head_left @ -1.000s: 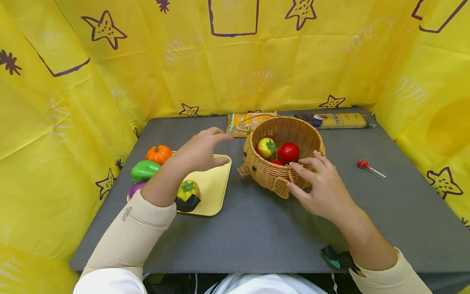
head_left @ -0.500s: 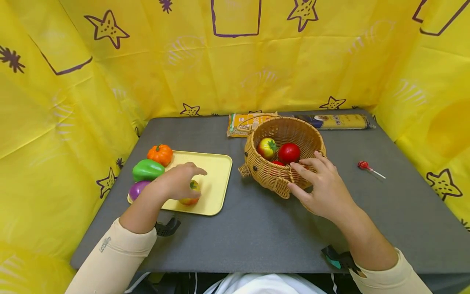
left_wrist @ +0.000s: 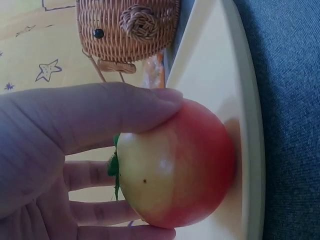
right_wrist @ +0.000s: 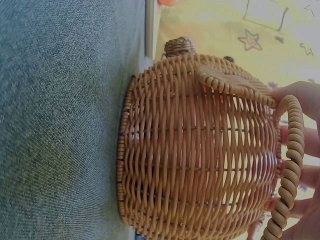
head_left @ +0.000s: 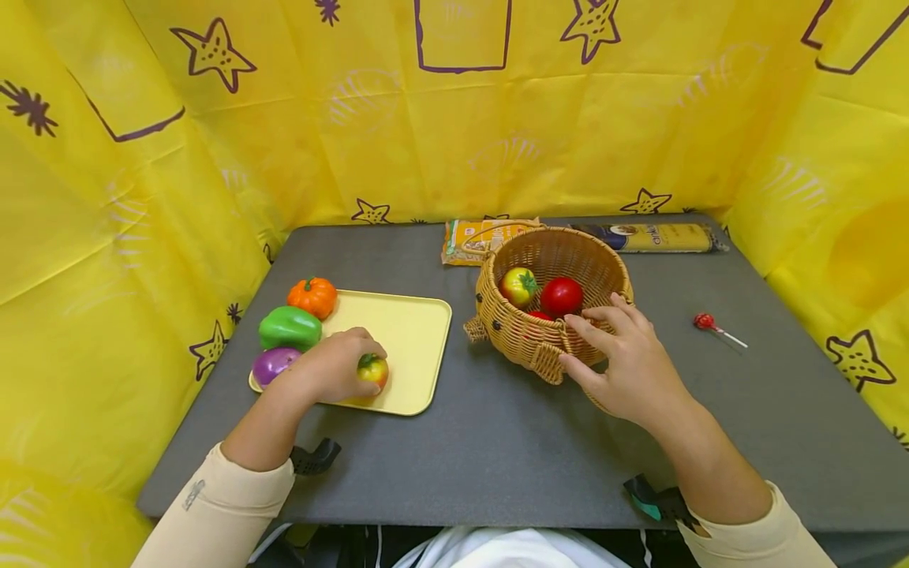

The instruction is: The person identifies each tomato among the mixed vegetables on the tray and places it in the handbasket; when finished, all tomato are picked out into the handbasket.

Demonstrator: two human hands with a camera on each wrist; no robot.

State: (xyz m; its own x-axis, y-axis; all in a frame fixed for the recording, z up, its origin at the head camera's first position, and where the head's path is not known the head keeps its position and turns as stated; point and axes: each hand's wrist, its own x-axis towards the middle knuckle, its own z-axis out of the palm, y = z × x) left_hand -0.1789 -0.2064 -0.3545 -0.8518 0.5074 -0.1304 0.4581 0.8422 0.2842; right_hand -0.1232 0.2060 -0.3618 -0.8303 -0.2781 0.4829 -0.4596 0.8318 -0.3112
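Note:
On the cream tray (head_left: 419, 339) at the left, my left hand (head_left: 337, 367) grips a yellow-and-red tomato (left_wrist: 185, 170) with a green leafy top. The left wrist view shows thumb and fingers on opposite sides of it, close over the tray. My right hand (head_left: 632, 367) holds the near rim of a wicker animal-shaped basket (head_left: 514, 339), thumb outside by the woven ear and fingers over the edge. Its handle (right_wrist: 290, 165) hangs beside that hand. Inside lie a yellow-green tomato (head_left: 518, 286), a round red fruit (head_left: 561, 297) and another red piece (head_left: 541, 315), partly hidden.
Along the tray's left side lie an orange pumpkin (head_left: 312, 297), a green bell pepper (head_left: 289, 328) and a purple eggplant (head_left: 273, 364). Behind the basket are an orange packet (head_left: 465, 241) and a long yellow packet (head_left: 656, 237). A red lollipop (head_left: 705, 321) lies at the right.
My left hand has come from above the tray's far part, left of the basket, down and back to the tomato, and its fingers have closed round it. The right hand stays on the basket.

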